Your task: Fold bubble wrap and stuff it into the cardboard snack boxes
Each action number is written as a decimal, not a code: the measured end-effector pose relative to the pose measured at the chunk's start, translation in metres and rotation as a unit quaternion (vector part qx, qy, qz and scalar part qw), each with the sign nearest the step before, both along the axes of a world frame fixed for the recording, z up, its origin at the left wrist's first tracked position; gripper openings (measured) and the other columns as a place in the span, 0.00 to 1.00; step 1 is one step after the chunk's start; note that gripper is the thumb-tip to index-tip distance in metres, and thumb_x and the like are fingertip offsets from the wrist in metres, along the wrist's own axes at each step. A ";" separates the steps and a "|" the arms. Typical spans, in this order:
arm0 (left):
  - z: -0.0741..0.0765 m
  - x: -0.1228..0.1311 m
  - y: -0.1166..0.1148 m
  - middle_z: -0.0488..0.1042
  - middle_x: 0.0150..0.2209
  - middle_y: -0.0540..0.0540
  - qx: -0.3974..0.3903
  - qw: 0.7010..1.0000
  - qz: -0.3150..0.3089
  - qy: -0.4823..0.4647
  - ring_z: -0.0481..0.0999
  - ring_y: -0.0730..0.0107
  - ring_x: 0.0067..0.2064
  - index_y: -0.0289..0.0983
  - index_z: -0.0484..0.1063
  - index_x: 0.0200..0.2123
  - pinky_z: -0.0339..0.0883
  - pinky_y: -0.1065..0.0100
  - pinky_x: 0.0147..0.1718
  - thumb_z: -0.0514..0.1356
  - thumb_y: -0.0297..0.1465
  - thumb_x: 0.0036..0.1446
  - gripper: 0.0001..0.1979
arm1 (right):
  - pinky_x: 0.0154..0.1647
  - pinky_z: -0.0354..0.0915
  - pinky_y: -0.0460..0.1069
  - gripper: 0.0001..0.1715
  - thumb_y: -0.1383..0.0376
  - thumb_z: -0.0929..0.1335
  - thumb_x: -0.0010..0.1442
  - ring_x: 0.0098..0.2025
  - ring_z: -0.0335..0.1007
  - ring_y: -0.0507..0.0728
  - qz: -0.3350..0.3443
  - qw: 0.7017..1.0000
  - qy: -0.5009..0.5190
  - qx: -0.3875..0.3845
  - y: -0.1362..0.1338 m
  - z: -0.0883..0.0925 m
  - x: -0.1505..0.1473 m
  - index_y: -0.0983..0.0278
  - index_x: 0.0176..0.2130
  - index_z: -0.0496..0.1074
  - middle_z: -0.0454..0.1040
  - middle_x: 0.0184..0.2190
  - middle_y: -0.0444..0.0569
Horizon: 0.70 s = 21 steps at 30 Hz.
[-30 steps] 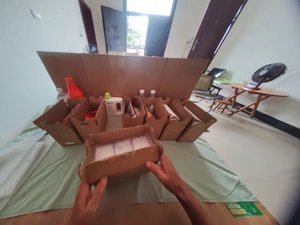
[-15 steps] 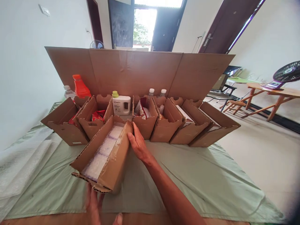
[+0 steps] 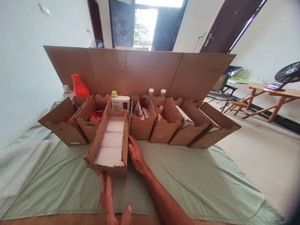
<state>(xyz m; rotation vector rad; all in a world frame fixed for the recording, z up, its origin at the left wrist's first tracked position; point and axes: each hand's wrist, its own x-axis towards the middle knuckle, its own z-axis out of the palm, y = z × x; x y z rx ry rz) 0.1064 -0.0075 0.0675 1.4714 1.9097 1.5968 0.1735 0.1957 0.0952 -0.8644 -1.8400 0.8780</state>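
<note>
A long, open-topped cardboard box (image 3: 125, 156) with a notched rim points away from me at the middle of the row. Inside it lie white packs in bubble wrap (image 3: 111, 142). My right hand (image 3: 136, 155) is flat along the box's right side, its fingers stretched forward and nothing wrapped in them. At the near end, my left hand (image 3: 109, 200) has its fingers extended up against the front panel and its thumb apart. Just beyond the box's far end stands a white jug with a green cap (image 3: 120, 102).
Similar cardboard bins stand on both sides, among them a left bin with a red packet (image 3: 96, 115) and a right bin (image 3: 142, 128). Behind rises a cardboard panel (image 3: 136, 68). Bubble wrap (image 3: 21, 168) lies left on the green cloth (image 3: 187, 175).
The box has turned from slanted to nearly straight and its far end now sits in the row. My right hand has slid down its side; my left hand has shifted right.
</note>
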 end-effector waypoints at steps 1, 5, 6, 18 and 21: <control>0.006 0.003 0.007 0.29 0.77 0.46 0.001 1.000 0.004 -0.009 0.39 0.39 0.76 0.51 0.35 0.75 0.58 0.36 0.66 0.56 0.33 0.65 0.43 | 0.64 0.64 0.60 0.36 0.44 0.56 0.72 0.63 0.69 0.64 -0.012 1.000 -0.004 -0.006 0.000 -0.006 0.002 0.63 0.62 0.71 0.73 0.61 0.58; 0.027 0.000 0.043 0.33 0.77 0.41 0.002 1.000 -0.002 -0.012 0.41 0.42 0.76 0.48 0.41 0.75 0.52 0.34 0.67 0.56 0.32 0.66 0.39 | 0.56 0.68 0.59 0.27 0.53 0.58 0.72 0.52 0.75 0.64 -0.065 0.998 -0.007 -0.022 0.001 -0.020 0.005 0.65 0.53 0.76 0.79 0.50 0.59; 0.030 -0.004 0.054 0.34 0.77 0.40 0.005 1.000 -0.006 -0.009 0.41 0.43 0.76 0.47 0.42 0.74 0.51 0.34 0.68 0.56 0.32 0.66 0.39 | 0.55 0.68 0.58 0.26 0.55 0.58 0.72 0.51 0.75 0.63 -0.077 0.997 -0.004 -0.025 0.002 -0.022 0.005 0.65 0.52 0.76 0.79 0.49 0.59; 0.034 -0.033 0.144 0.45 0.75 0.31 -0.014 0.999 -0.037 -0.005 0.46 0.48 0.75 0.36 0.48 0.72 0.52 0.41 0.69 0.57 0.33 0.62 0.38 | 0.47 0.70 0.52 0.21 0.59 0.59 0.69 0.43 0.76 0.59 -0.112 0.993 0.001 -0.037 0.009 -0.022 0.006 0.63 0.46 0.78 0.81 0.42 0.54; 0.020 -0.053 0.111 0.55 0.72 0.32 -0.048 0.995 -0.051 0.065 0.55 0.47 0.73 0.36 0.56 0.70 0.55 0.39 0.67 0.57 0.33 0.63 0.33 | 0.45 0.70 0.52 0.21 0.59 0.59 0.69 0.41 0.77 0.59 -0.102 0.994 -0.006 -0.029 0.007 -0.019 0.008 0.63 0.43 0.78 0.81 0.39 0.53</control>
